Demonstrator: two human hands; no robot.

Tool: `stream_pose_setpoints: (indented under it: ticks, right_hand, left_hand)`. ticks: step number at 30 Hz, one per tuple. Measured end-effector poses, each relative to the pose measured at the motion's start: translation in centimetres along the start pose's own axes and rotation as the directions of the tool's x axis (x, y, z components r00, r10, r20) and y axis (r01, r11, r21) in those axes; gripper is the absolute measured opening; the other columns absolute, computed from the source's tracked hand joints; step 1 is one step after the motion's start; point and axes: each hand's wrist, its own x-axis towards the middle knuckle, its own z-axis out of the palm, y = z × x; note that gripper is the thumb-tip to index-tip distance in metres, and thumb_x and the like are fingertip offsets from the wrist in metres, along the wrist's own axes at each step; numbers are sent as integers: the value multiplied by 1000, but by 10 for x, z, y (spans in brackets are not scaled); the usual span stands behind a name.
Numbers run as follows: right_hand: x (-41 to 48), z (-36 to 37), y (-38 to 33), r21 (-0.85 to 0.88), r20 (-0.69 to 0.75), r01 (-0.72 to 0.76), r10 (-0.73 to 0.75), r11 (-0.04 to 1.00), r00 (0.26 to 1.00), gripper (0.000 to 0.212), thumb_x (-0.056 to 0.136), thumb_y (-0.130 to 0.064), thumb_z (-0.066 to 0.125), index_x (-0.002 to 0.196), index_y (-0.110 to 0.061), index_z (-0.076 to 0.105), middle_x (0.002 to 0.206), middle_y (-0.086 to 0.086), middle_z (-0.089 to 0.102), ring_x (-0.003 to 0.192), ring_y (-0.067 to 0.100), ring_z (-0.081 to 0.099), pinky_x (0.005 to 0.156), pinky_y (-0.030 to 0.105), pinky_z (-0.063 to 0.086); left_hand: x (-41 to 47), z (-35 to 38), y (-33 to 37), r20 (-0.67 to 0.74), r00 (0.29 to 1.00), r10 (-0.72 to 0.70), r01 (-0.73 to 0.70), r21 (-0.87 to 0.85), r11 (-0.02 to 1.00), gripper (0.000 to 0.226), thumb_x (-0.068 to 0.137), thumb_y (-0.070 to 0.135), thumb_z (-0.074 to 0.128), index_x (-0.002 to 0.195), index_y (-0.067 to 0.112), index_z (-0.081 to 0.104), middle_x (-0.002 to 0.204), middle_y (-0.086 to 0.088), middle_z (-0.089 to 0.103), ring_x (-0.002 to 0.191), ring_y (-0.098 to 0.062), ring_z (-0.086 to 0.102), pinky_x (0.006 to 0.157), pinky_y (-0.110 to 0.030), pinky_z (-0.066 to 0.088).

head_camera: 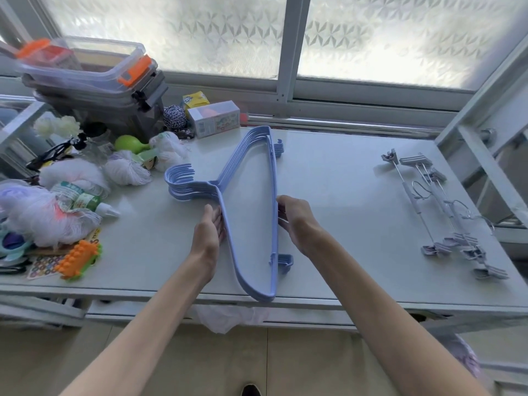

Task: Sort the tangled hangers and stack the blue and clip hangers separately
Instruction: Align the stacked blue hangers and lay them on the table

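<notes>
Pale tabletop (328, 181) below frosted window (400, 38); clip hangers (464, 242) lying at right. Blue hangers (273, 178) stacked centre, pressed between left hand (210, 228) and right hand (295, 221), fingers (216, 215) straight. Box (214, 118) print unreadable.

How many clip hangers (460, 240) lie overlapped cannot be told; the clutter (28, 212) at the tabletop (328, 195)'s left edge is cut off there.
</notes>
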Motion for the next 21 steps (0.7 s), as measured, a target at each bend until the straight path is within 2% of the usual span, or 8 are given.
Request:
stream_pose_setpoints:
  ticks: [2, 4, 7, 9, 11, 14, 18, 21]
  right_hand:
    - [1, 3, 1, -29, -22, -5, 5, 1000, 1000, 31, 86, -24, 54, 103, 0, 62, 95, 16, 61, 89, 29, 57, 88, 35, 46]
    - [2, 4, 2, -33, -39, -13, 12, 999, 999, 44, 85, -28, 55, 117, 3, 60, 115, 18, 65, 107, 34, 61, 103, 44, 46]
    - [3, 5, 5, -18, -46, -6, 5, 1000, 999, 43, 86, -26, 53, 118, 2, 60, 121, 21, 64, 113, 36, 60, 105, 50, 44]
    - [3, 6, 8, -3, -47, -7, 7, 1000, 999, 39, 87, -23, 52, 113, 3, 62, 118, 22, 65, 111, 37, 60, 104, 49, 45]
    - [1, 6, 8, 4, -33, -6, 6, 1000, 999, 30, 85, -22, 50, 101, 1, 61, 103, 18, 64, 94, 36, 60, 92, 42, 48]
    - [-1, 8, 8, 26, -2, -5, 5, 1000, 1000, 15, 81, -20, 48, 93, -14, 54, 90, 4, 49, 80, 24, 42, 75, 37, 36]
    - [-2, 7, 12, 38, -7, 8, -7, 999, 1000, 7, 84, -14, 46, 90, -16, 49, 88, 5, 45, 80, 23, 38, 74, 36, 32]
    - [-6, 4, 10, 42, 36, -3, 2, 999, 999, 8, 87, -14, 47, 91, -16, 53, 88, 7, 49, 81, 23, 41, 74, 35, 34]
  left_hand:
    - [-1, 2, 0, 11, 1000, 12, -13, 19, 1000, 55, 106, 40, 18, 145, 9, 40, 143, -3, 49, 129, -13, 46, 101, -22, 34]
    - [-1, 3, 0, 15, 1000, 18, -18, 37, 999, 54, 106, 40, 18, 145, 10, 40, 142, -2, 50, 126, -12, 47, 99, -21, 34]
    - [-2, 2, 0, 26, 999, 21, -22, 57, 998, 54, 106, 40, 18, 145, 11, 40, 139, 0, 51, 118, -9, 51, 95, -19, 35]
    - [-2, 2, 0, 32, 999, 29, -32, 71, 997, 52, 105, 41, 20, 143, 13, 42, 129, 3, 56, 103, -4, 56, 85, -15, 39]
    - [-1, 2, 0, 23, 999, 38, -39, 78, 996, 50, 105, 41, 21, 141, 15, 45, 116, 7, 59, 92, 3, 57, 75, -12, 40]
    - [-1, 1, 0, 15, 999, 40, -41, 104, 994, 44, 104, 45, 19, 136, 26, 44, 111, 12, 60, 91, 6, 56, 73, -11, 40]
    - [-4, 1, 1, 24, 999, 33, -36, 136, 990, 44, 103, 49, 18, 101, 33, 59, 84, 26, 70, 78, 14, 64, 66, -7, 45]
    - [-7, 1, 0, 39, 998, 52, -58, 172, 983, 46, 103, 50, 17, 90, 39, 60, 78, 31, 69, 79, 16, 62, 75, -14, 42]
